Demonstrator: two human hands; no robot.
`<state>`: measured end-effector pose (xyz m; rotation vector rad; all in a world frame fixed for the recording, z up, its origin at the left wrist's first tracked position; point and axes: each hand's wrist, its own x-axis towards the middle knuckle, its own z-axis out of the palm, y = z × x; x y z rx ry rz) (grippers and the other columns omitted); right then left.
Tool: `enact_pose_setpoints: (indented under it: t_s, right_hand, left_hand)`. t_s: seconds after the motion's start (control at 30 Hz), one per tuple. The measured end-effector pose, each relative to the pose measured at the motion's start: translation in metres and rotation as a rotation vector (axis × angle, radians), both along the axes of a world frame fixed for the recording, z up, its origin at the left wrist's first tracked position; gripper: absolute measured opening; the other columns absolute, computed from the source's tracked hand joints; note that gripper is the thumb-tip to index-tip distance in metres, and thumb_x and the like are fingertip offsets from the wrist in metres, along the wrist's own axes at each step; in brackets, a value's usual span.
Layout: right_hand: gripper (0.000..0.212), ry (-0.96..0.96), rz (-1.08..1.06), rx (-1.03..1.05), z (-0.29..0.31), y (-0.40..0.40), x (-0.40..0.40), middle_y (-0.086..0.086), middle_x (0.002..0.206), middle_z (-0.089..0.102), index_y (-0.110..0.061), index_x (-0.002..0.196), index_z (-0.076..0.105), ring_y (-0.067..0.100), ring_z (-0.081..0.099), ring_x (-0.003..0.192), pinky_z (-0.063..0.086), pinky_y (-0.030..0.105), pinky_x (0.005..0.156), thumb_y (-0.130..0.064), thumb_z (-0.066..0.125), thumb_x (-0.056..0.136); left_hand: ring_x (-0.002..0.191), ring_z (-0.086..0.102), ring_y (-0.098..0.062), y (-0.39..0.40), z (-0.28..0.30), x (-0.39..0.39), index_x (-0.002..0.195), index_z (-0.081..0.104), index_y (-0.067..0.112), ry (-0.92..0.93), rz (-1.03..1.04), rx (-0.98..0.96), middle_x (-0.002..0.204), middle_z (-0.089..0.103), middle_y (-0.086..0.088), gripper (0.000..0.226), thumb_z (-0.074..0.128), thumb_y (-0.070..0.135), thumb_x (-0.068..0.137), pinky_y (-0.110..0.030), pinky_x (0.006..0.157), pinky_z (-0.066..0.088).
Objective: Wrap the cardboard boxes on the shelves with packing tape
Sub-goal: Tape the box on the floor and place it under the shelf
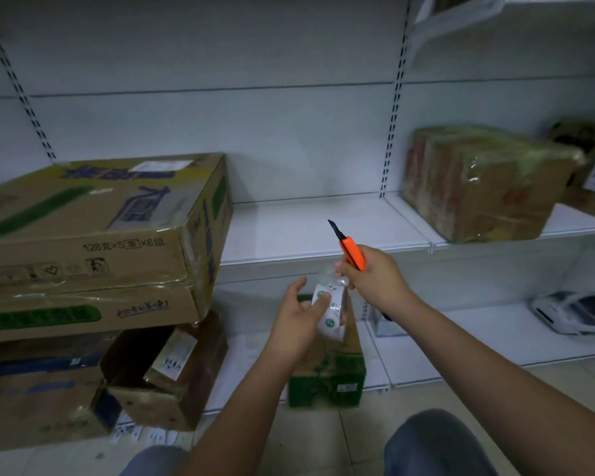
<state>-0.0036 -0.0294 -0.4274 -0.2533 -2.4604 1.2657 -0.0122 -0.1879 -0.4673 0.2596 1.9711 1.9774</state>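
Left hand: your left hand [298, 316] grips the roll of packing tape [330, 312], thumb curled over its face.
Right hand: your right hand [375, 280] is closed round an orange utility knife [351, 250], blade tilted up and left, while its fingertips pinch the tape's loose end.
Below: a green-printed cardboard box [327, 369] stands on the bottom shelf [461, 341].
Left: a large printed cardboard box [100, 231] tops a stack.
Far right: a tape-wrapped cardboard box [485, 183] sits on the middle shelf [306, 228].

The dark box [584, 139] at far right is blurred and cut off by the edge; its printing cannot be read.
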Motion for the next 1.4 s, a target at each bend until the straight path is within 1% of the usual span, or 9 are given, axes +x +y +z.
enact_pose_setpoints:
  t_s: [0.2, 0.4, 0.57, 0.63, 0.77, 0.93, 1.13, 1.27, 1.4]
  right_hand:
    - [0.014, -0.017, -0.09, 0.035, 0.0, 0.049, -0.045, 0.0, 0.076, 0.061, -0.015, 0.081, 0.063, 0.015, 0.056, 0.073, 0.042, 0.028, 0.067, -0.023, 0.068, 0.091]
    - [0.017, -0.085, -0.138, 0.208, -0.013, 0.078, -0.097, 0.006, 0.092, 0.061, -0.013, 0.085, 0.065, 0.024, 0.061, 0.085, 0.05, 0.037, 0.08, -0.028, 0.069, 0.09]
    - [0.021, -0.14, -0.172, 0.331, -0.028, 0.091, -0.119, 0.002, 0.105, 0.049, -0.017, 0.082, 0.059, 0.021, 0.056, 0.078, 0.045, 0.034, 0.072, -0.033, 0.07, 0.087]
    - [0.019, -0.156, -0.176, 0.308, -0.033, 0.095, -0.125, 0.003, 0.112, 0.046, -0.019, 0.082, 0.059, 0.02, 0.055, 0.078, 0.048, 0.035, 0.078, -0.033, 0.071, 0.086]
    - [0.024, -0.204, -0.189, 0.235, -0.04, 0.1, -0.131, 0.004, 0.122, 0.04, -0.011, 0.093, 0.065, 0.019, 0.055, 0.082, 0.048, 0.033, 0.087, -0.033, 0.073, 0.087]
    - [0.065, -0.249, -0.2, 0.244, -0.037, 0.107, -0.134, 0.009, 0.126, 0.038, -0.006, 0.124, 0.048, 0.021, 0.05, 0.089, 0.044, 0.032, 0.084, -0.041, 0.079, 0.08]
    - [0.051, -0.239, -0.092, 0.333, -0.037, 0.11, -0.136, 0.01, 0.119, 0.043, -0.007, 0.122, 0.05, 0.02, 0.05, 0.085, 0.038, 0.03, 0.076, -0.046, 0.063, 0.092]
    - [0.036, -0.14, -0.093, 0.316, -0.031, 0.113, -0.134, 0.012, 0.113, 0.044, -0.005, 0.117, 0.047, 0.025, 0.052, 0.085, 0.038, 0.033, 0.074, -0.038, 0.046, 0.102]
    - [0.028, -0.108, -0.059, 0.587, -0.03, 0.125, -0.139, 0.015, 0.115, 0.047, -0.004, 0.118, 0.045, 0.028, 0.05, 0.087, 0.041, 0.038, 0.072, -0.027, 0.042, 0.104]
  left_hand:
    - [0.111, 0.065, -0.029, 0.059, 0.01, -0.054, 0.143, 0.043, 0.014, -0.093, 0.096, -0.156, 0.133, 0.061, -0.014, 0.061, 0.069, 0.034, 0.092, -0.044, 0.096, 0.054]
    - [0.103, 0.067, -0.032, 0.105, 0.001, -0.087, 0.121, 0.066, 0.004, -0.169, 0.064, -0.233, 0.117, 0.068, -0.018, 0.036, 0.06, 0.031, 0.097, -0.033, 0.082, 0.055]
    - [0.105, 0.065, -0.036, 0.122, -0.009, -0.105, 0.095, 0.064, 0.009, -0.266, 0.057, -0.242, 0.116, 0.067, -0.021, 0.02, 0.061, 0.028, 0.097, -0.045, 0.096, 0.054]
    - [0.107, 0.062, -0.035, 0.127, -0.014, -0.111, 0.098, 0.058, 0.011, -0.286, 0.069, -0.234, 0.116, 0.064, -0.019, 0.014, 0.058, 0.024, 0.098, -0.045, 0.097, 0.053]
    - [0.111, 0.061, -0.034, 0.137, -0.019, -0.12, 0.117, 0.058, 0.012, -0.359, 0.039, -0.201, 0.124, 0.061, -0.019, 0.03, 0.048, 0.035, 0.101, -0.046, 0.099, 0.051]
    - [0.1, 0.067, -0.034, 0.146, -0.02, -0.136, 0.123, 0.059, 0.009, -0.444, 0.07, -0.15, 0.114, 0.068, -0.019, 0.063, 0.044, 0.064, 0.095, -0.045, 0.093, 0.055]
    - [0.099, 0.067, -0.035, 0.151, -0.038, -0.16, 0.123, 0.059, 0.011, -0.446, 0.09, -0.241, 0.112, 0.069, -0.016, 0.08, 0.046, 0.078, 0.081, -0.048, 0.096, 0.052]
    - [0.068, 0.062, -0.022, 0.139, -0.024, -0.154, 0.095, 0.061, 0.008, -0.441, 0.064, -0.214, 0.078, 0.066, -0.009, 0.062, 0.05, 0.069, 0.09, -0.028, 0.069, 0.051]
    - [0.046, 0.051, -0.012, 0.128, -0.025, -0.155, 0.075, 0.057, 0.012, -0.426, 0.064, -0.198, 0.064, 0.061, -0.003, 0.052, 0.057, 0.062, 0.09, -0.019, 0.04, 0.038]
